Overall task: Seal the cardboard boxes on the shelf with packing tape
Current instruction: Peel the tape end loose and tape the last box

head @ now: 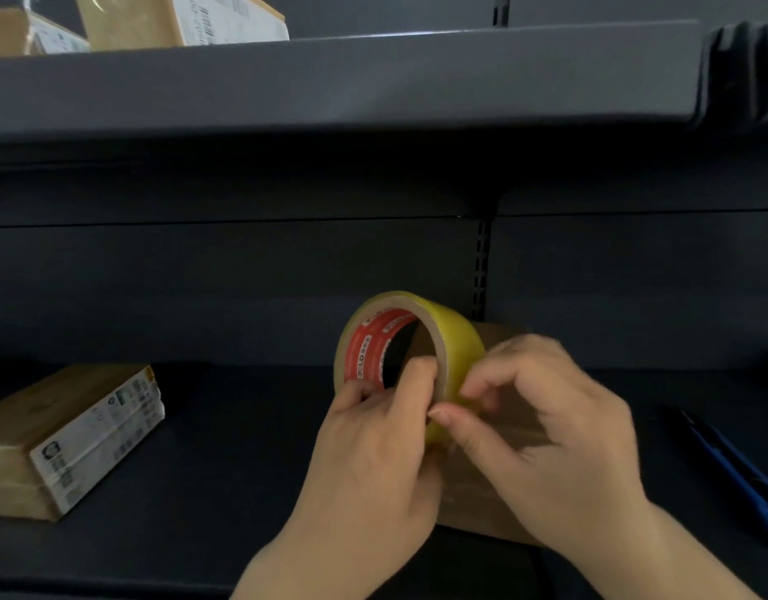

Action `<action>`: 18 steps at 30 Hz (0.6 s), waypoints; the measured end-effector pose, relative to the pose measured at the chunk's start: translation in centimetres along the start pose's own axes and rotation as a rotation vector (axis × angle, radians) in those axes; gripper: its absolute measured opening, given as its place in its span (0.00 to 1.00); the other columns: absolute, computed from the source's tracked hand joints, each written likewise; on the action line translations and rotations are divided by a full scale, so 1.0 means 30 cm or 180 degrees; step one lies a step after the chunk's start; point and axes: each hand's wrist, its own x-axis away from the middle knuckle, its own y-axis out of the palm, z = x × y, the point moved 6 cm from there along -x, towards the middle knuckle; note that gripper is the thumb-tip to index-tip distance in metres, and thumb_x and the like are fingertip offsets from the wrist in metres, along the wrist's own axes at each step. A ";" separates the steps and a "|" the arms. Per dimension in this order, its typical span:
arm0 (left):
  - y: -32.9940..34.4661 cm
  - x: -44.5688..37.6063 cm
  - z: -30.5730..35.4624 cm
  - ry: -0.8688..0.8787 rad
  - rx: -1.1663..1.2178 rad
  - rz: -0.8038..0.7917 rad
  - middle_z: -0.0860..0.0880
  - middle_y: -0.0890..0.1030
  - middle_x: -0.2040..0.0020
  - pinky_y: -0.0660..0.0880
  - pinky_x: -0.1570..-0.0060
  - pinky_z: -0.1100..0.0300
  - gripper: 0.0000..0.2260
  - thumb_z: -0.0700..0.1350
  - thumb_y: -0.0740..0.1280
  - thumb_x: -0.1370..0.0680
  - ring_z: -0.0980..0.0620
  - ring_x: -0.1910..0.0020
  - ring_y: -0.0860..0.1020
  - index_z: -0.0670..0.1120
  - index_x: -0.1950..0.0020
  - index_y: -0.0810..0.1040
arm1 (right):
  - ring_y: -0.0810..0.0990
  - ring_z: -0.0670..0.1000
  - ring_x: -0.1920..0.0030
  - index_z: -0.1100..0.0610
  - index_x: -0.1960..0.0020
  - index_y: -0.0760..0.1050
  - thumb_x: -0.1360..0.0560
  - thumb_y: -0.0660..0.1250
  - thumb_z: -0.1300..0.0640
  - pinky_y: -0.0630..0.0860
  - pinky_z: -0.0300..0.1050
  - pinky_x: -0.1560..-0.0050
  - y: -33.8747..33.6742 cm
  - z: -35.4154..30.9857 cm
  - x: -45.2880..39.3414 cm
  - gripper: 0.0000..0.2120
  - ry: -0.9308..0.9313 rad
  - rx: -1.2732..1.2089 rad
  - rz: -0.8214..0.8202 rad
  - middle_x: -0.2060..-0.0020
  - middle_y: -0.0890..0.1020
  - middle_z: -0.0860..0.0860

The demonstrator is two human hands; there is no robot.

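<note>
My left hand grips the tape roll, fingers curled through its core and thumb on the rim. The roll stands on edge, the open core with its red inner label facing left and toward me. My right hand sits just right of the roll, thumb and forefinger pinching at the roll's outer yellow surface near the lower edge. Can't tell if a tape end is lifted; it's blurred.

A cardboard box lies flat on the dark shelf directly under and behind both hands, mostly hidden by them. Can't tell whether its seam is taped.

Well left of my left hand there's a second cardboard box on the same shelf, white printed label on the face toward me.

Far right of my right hand, a blue tool lies on the shelf, apart from everything; it's too blurred to identify.

Up and left of both hands, on the upper shelf, two more labelled boxes.
</note>
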 end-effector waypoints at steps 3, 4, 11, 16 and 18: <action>-0.001 -0.001 0.010 0.0035 0.0030 0.0024 0.57 0.81 0.60 0.69 0.51 0.68 0.21 0.43 0.66 0.32 0.59 0.57 0.75 0.56 0.45 0.61 | 0.76 0.41 0.49 0.49 0.44 0.73 0.30 0.67 0.46 0.72 0.31 0.50 -0.028 0.022 -0.009 0.16 0.0184 -0.0178 0.0194 0.52 0.78 0.45; 0.002 0.002 0.014 0.0048 0.0055 0.0023 0.57 0.81 0.60 0.69 0.52 0.69 0.20 0.44 0.67 0.31 0.60 0.55 0.74 0.56 0.45 0.61 | 0.76 0.41 0.45 0.51 0.41 0.73 0.30 0.66 0.47 0.72 0.31 0.46 -0.028 0.030 -0.010 0.18 0.0245 -0.0220 0.0167 0.48 0.78 0.46; 0.008 0.011 0.027 0.0021 0.0213 0.0048 0.59 0.79 0.58 0.68 0.53 0.71 0.19 0.48 0.67 0.31 0.65 0.52 0.72 0.58 0.45 0.62 | 0.80 0.43 0.49 0.55 0.49 0.78 0.30 0.68 0.55 0.76 0.37 0.47 -0.039 0.036 0.003 0.10 0.0161 -0.0389 0.0342 0.52 0.81 0.47; 0.013 0.020 0.028 -0.0005 0.0237 0.0037 0.59 0.79 0.57 0.70 0.53 0.70 0.20 0.49 0.67 0.30 0.63 0.52 0.73 0.58 0.44 0.62 | 0.80 0.41 0.51 0.52 0.54 0.79 0.32 0.69 0.55 0.75 0.32 0.50 -0.048 0.047 -0.015 0.07 0.0253 -0.0587 0.0089 0.55 0.82 0.44; 0.012 0.022 0.026 -0.0010 0.0189 0.0023 0.60 0.77 0.57 0.70 0.54 0.70 0.20 0.49 0.68 0.31 0.64 0.57 0.74 0.58 0.44 0.62 | 0.80 0.41 0.53 0.50 0.56 0.80 0.33 0.70 0.53 0.75 0.32 0.51 -0.050 0.056 -0.027 0.05 0.0378 -0.0778 -0.0101 0.57 0.82 0.43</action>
